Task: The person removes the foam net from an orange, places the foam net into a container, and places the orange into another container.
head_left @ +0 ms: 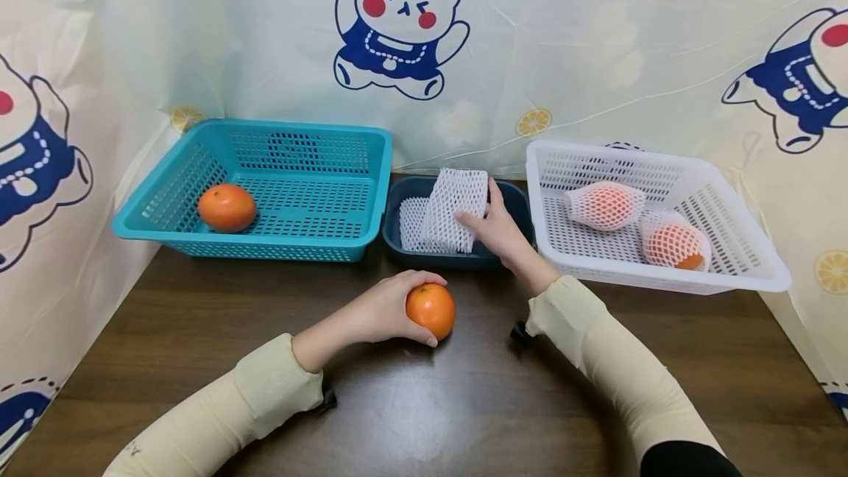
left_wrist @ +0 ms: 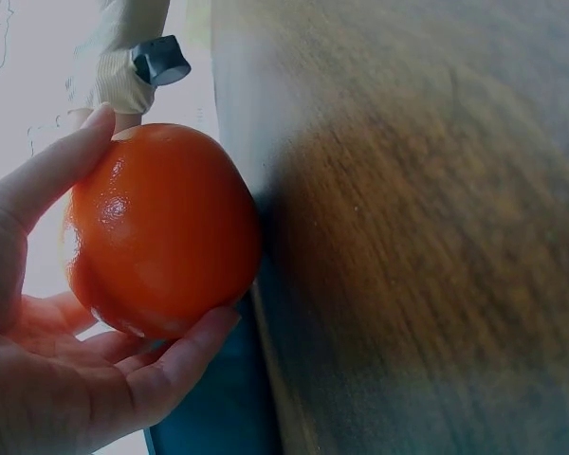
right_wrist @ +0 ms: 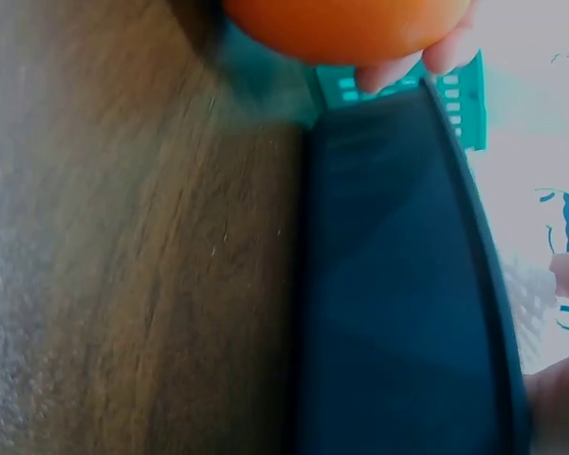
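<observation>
My left hand (head_left: 384,311) grips an orange (head_left: 432,311) over the table, fingers and thumb around its sides. In the left wrist view that glossy orange (left_wrist: 171,232) sits between thumb and fingers. Above the small dark blue tray (head_left: 457,260), my right hand (head_left: 502,230) pinches a white foam net sleeve (head_left: 457,205) by its right edge. Another foam net sleeve (head_left: 412,223) lies under it in the tray. The tray's side (right_wrist: 398,284) fills much of the right wrist view, which shows little of the right hand.
At the left stands a teal basket (head_left: 311,241) with one bare orange (head_left: 227,207) in it. A white basket (head_left: 662,282) on the right holds two net-wrapped oranges (head_left: 606,206). Behind them hangs a printed curtain (head_left: 563,43). The brown table (head_left: 424,418) stretches in front.
</observation>
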The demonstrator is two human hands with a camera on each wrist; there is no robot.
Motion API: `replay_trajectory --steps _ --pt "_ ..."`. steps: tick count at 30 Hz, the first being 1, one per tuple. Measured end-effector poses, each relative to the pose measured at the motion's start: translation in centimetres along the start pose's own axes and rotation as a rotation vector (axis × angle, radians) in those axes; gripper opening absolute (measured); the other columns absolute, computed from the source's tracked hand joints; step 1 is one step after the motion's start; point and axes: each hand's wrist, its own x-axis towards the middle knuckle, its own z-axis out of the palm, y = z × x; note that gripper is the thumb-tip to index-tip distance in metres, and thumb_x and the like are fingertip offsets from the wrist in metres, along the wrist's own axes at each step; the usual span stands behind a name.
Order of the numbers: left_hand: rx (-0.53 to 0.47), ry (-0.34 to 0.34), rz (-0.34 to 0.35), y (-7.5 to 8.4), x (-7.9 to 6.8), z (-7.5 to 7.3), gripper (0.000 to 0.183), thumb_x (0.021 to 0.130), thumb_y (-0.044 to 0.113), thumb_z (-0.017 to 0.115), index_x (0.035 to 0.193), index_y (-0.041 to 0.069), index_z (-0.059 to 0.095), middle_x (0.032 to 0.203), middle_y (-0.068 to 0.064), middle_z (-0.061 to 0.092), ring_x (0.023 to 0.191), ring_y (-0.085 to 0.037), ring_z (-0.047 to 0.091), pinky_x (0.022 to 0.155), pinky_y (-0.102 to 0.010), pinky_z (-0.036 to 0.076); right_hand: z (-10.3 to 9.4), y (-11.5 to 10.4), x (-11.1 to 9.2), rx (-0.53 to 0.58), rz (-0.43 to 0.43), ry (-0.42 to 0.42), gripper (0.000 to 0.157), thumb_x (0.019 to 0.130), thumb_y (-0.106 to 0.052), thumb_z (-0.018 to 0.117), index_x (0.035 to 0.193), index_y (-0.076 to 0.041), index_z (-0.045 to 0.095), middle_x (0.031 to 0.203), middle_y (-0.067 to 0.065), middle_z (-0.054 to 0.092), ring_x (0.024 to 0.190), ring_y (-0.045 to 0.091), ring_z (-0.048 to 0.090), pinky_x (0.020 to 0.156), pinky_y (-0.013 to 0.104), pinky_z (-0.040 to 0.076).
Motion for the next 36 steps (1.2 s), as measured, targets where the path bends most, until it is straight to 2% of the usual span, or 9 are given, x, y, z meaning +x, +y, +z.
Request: replay_trajectory --steps 2,4,9,12,17,22,27,32,36 --pt "-0.002 -0.005 -0.001 0.0 0.0 0.0 0.076 0.073 0.027 0.094 0.139 0.013 0.058 0.135 -0.011 0.058 0.111 -0.028 0.057 0.092 -0.046 0.052 0.0 0.1 0.1 -0.044 0.022 -0.004 0.101 0.102 -0.024 0.064 0.163 -0.014 -0.016 0.162 0.019 0.032 0.133 0.034 0.051 0.115 0.048 0.035" --pt "-0.004 -0.008 0.000 0.0 0.0 -0.1 0.076 0.074 0.028 0.094 0.139 0.013 0.058 0.135 -0.011 0.058 0.111 -0.028 0.057 0.092 -0.046 0.052 0.0 0.2 0.2 -0.091 -0.001 -0.007 0.101 0.102 -0.023 0.064 0.162 -0.012 -0.016 0.167 0.018 0.019 0.143 0.034 0.039 0.120 0.049 0.026" --pt "-0.003 -0.004 0.002 0.1 0.0 -0.1 0.077 0.073 0.028 0.094 0.139 0.013 0.058 0.134 -0.011 0.058 0.111 -0.027 0.057 0.092 -0.046 0.052 0.1 0.5 0.1 -0.305 -0.128 -0.007 0.087 0.101 -0.022 0.065 0.164 -0.005 0.008 0.170 0.016 -0.011 0.155 0.038 0.002 0.121 0.057 0.013" --pt "-0.006 -0.004 -0.004 0.1 0.0 -0.1 0.077 0.074 0.028 0.094 0.139 0.013 0.058 0.135 -0.010 0.058 0.111 -0.027 0.057 0.092 -0.046 0.052 0.1 0.5 -0.1 -0.400 -0.163 -0.026 0.077 0.101 -0.024 0.065 0.163 -0.005 0.023 0.169 0.016 -0.013 0.154 0.041 -0.004 0.119 0.063 0.013" --pt "-0.010 -0.002 -0.009 0.1 0.1 -0.1 0.076 0.075 0.028 0.093 0.140 0.013 0.058 0.135 -0.011 0.058 0.111 -0.028 0.057 0.093 -0.047 0.052 0.2 0.5 -0.1 -0.545 -0.166 -0.144 0.055 0.103 -0.028 0.061 0.152 -0.005 0.049 0.169 0.017 0.016 0.153 0.041 0.014 0.119 0.061 0.019" --pt "-0.013 0.010 -0.021 -0.1 0.1 0.0 0.076 0.075 0.030 0.093 0.141 0.013 0.058 0.135 -0.010 0.058 0.111 -0.027 0.057 0.093 -0.047 0.052 0.6 0.4 0.2 -0.674 -0.151 -0.245 0.046 0.108 -0.034 0.053 0.144 -0.006 0.059 0.159 0.017 0.040 0.148 0.035 0.034 0.118 0.053 0.029" --pt "-0.060 0.039 -0.021 -0.3 -0.2 -0.2 0.075 0.077 0.030 0.092 0.141 0.012 0.059 0.134 -0.009 0.060 0.110 -0.026 0.058 0.091 -0.044 0.053 0.6 0.1 0.1 -0.654 -0.181 -0.200 0.046 0.109 -0.035 0.049 0.143 -0.005 0.060 0.155 0.016 0.046 0.147 0.033 0.037 0.118 0.052 0.029" --pt "-0.095 0.094 -0.037 0.2 -0.8 -1.1 0.075 0.078 0.032 0.091 0.142 0.013 0.058 0.134 -0.008 0.060 0.111 -0.026 0.057 0.090 -0.045 0.054 0.3 -0.3 -0.3 -0.548 -0.252 -0.124 0.042 0.108 -0.032 0.054 0.140 -0.007 0.063 0.150 0.015 0.052 0.141 0.034 0.045 0.114 0.053 0.036" --pt "-0.071 0.145 -0.019 0.7 -1.5 -2.2 0.076 0.078 0.032 0.091 0.143 0.012 0.058 0.136 -0.009 0.060 0.111 -0.028 0.058 0.090 -0.046 0.055 0.6 -0.7 -0.9 -0.489 -0.312 -0.063 0.037 0.106 -0.027 0.060 0.138 -0.009 0.065 0.144 0.013 0.058 0.135 0.031 0.052 0.109 0.051 0.044"
